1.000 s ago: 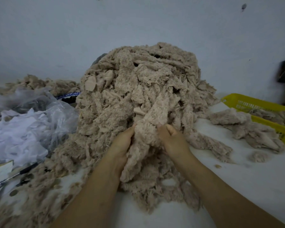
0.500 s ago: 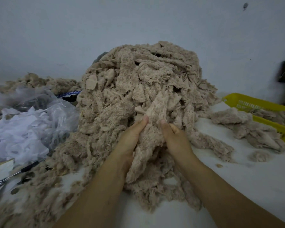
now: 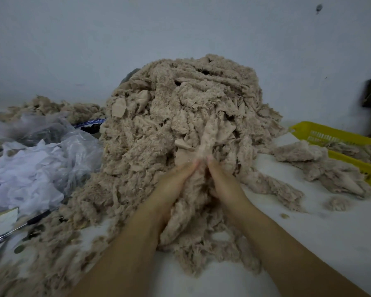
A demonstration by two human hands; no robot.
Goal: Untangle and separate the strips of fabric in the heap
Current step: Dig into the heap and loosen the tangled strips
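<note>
Left hand (image 3: 172, 186) and right hand (image 3: 225, 183) fingers (image 3: 212, 163) pinch the strip (image 3: 208, 137); lengthwise, it climbs the heap (image 3: 150, 129).

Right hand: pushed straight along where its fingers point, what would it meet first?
The right hand would meet the beige strip it grips, then the tall heap just behind, as far as depth shows.

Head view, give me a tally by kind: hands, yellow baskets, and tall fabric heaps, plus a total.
Hands: 2, left hand and right hand, holding one fabric strip between them
Yellow basket: 1
Tall fabric heap: 1
Total: 4
</note>
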